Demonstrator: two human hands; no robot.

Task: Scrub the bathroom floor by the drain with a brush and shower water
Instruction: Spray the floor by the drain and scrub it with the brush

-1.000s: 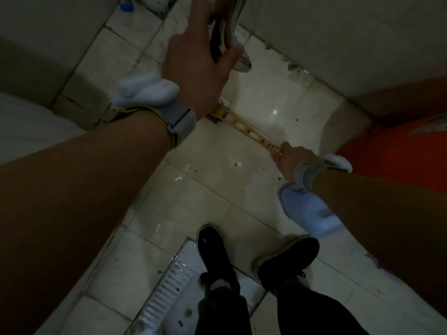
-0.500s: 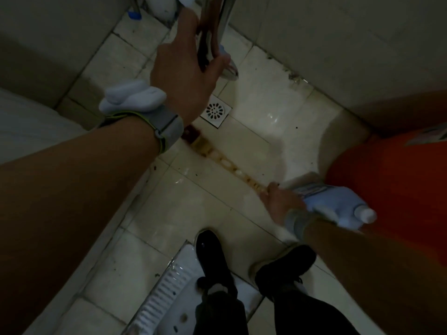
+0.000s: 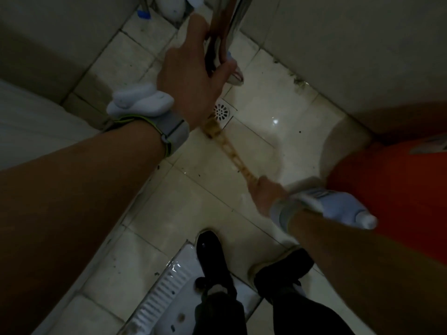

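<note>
On pale wet floor tiles [image 3: 150, 213], gripping long yellow-brown plastic brush [image 3: 232, 153] in right hand [image 3: 264, 193], handle pointing toward 11 o'clock, bristles just beside square metal drain [image 3: 223, 111], left hand [image 3: 191, 81] clutching chrome shower head [image 3: 226, 37] at 12 o'clock.

Floor tiles [image 3: 254, 141]: glazed ceramic, glossy w/ wet sheen. Shower head [image 3: 223, 32]: chrome metal, mirror-shiny. Brush [image 3: 232, 153] handle: yellowish plastic, slotted. Drain cover [image 3: 221, 111]: perforated metal. Bucket [image 3: 387, 189], right: orange plastic, matt. Wrist strap [image 3: 174, 131]: grey cloth.

left hand [image 3: 191, 76] raised forward, fingers gripping, right hand [image 3: 266, 192] low, fist clenched, both arms outstretched
</note>
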